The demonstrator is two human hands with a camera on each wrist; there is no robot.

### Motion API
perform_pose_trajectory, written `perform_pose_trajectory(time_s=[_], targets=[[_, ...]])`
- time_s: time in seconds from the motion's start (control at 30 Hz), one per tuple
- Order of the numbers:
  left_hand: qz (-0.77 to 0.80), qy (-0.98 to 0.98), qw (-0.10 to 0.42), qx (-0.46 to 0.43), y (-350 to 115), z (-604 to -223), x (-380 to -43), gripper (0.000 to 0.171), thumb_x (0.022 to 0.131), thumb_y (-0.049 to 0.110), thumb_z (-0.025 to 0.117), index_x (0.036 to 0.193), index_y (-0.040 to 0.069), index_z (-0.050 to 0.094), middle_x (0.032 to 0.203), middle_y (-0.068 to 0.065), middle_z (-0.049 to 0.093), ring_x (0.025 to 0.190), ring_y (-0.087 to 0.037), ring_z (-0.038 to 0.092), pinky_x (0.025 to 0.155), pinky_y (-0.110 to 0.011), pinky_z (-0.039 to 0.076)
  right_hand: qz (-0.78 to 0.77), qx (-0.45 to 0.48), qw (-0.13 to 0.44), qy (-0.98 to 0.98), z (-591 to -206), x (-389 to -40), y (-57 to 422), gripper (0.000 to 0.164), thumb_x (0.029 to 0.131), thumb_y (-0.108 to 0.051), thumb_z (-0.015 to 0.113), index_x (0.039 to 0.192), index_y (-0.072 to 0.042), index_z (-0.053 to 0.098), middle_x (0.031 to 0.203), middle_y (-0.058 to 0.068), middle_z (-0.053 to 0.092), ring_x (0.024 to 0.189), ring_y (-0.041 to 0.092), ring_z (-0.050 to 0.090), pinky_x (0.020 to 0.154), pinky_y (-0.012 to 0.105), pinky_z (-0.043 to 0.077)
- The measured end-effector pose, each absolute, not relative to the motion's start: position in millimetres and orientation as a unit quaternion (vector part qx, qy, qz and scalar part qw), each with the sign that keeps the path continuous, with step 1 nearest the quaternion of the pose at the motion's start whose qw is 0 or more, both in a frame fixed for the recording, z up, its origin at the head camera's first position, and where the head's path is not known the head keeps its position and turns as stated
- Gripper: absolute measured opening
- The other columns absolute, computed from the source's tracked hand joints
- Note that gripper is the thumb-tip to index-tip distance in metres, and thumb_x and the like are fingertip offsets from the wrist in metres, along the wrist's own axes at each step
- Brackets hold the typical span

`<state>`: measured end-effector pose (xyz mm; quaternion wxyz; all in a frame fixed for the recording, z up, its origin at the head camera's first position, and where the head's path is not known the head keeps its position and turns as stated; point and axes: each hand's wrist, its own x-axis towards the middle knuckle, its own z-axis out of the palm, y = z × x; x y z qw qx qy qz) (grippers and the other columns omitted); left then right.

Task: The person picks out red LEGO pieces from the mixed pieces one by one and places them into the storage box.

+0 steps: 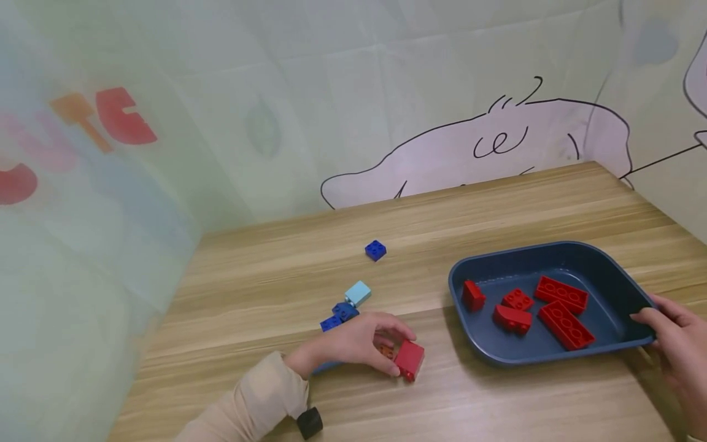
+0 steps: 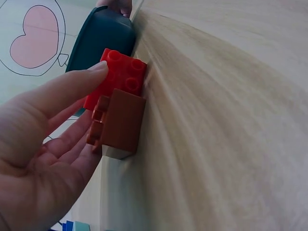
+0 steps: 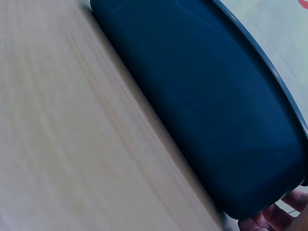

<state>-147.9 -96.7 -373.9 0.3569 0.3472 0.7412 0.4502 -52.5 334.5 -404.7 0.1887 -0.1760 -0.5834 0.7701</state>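
My left hand (image 1: 364, 341) pinches a red toy brick (image 1: 410, 358) between thumb and fingers, low over the table. In the left wrist view its studs face the camera, and an orange-brown brick (image 2: 124, 120) sits right against it, partly hidden by the hand in the head view. At the right, my right hand (image 1: 676, 344) grips the rim of a dark blue tray (image 1: 480, 350), thumb over the edge and fingers underneath. Inside the tray lie several red bricks, among them a long one (image 1: 566, 325) and a small one (image 1: 517, 299).
Beyond the left hand lie a light blue brick (image 1: 358, 293), a dark blue brick (image 1: 345, 311) and a blue brick (image 1: 331, 323). Another blue brick (image 1: 375, 250) is farther back on the wooden table (image 1: 265, 270). A small black object (image 1: 310, 423) is beside the left sleeve.
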Motion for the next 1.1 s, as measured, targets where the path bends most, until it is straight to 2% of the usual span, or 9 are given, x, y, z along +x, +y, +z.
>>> perform_pose_trajectory(time_s=[0.63, 0.87, 1.1], targets=[[0.438, 0.753, 0.352, 0.341, -93.8, -379.1, -147.8, 0.043, 0.075, 0.007, 0.077, 0.115, 0.01, 0.061, 0.107, 0.006, 0.062, 0.092, -0.006, 0.061, 0.082, -0.022, 0.049, 0.772, -0.167, 0.193, -0.582, -407.0, -52.2, 336.3, 0.051, 0.082, 0.015, 0.043, 0.073, -0.026, 0.072, 0.069, -0.012, 0.062, 0.052, 0.0, 0.058, 0.04, 0.014, 0.041], [0.446, 0.749, 0.348, 0.344, -94.1, -380.0, -147.5, 0.042, 0.076, 0.008, 0.077, 0.115, 0.009, 0.062, 0.106, 0.006, 0.063, 0.092, -0.007, 0.062, 0.082, -0.023, 0.05, 0.778, -0.164, 0.193, -0.576, -409.4, -53.7, 339.9, 0.052, 0.081, 0.017, 0.042, 0.073, -0.025, 0.072, 0.068, -0.011, 0.062, 0.052, 0.001, 0.059, 0.04, 0.015, 0.044], [0.448, 0.748, 0.354, 0.337, -94.7, -378.4, -146.8, 0.042, 0.076, 0.008, 0.076, 0.116, 0.009, 0.062, 0.106, 0.006, 0.063, 0.092, -0.007, 0.062, 0.082, -0.023, 0.05, 0.756, -0.185, 0.193, -0.597, -407.7, -53.9, 338.4, 0.051, 0.082, 0.014, 0.045, 0.072, -0.029, 0.07, 0.069, -0.015, 0.061, 0.053, -0.002, 0.057, 0.041, 0.014, 0.042]])
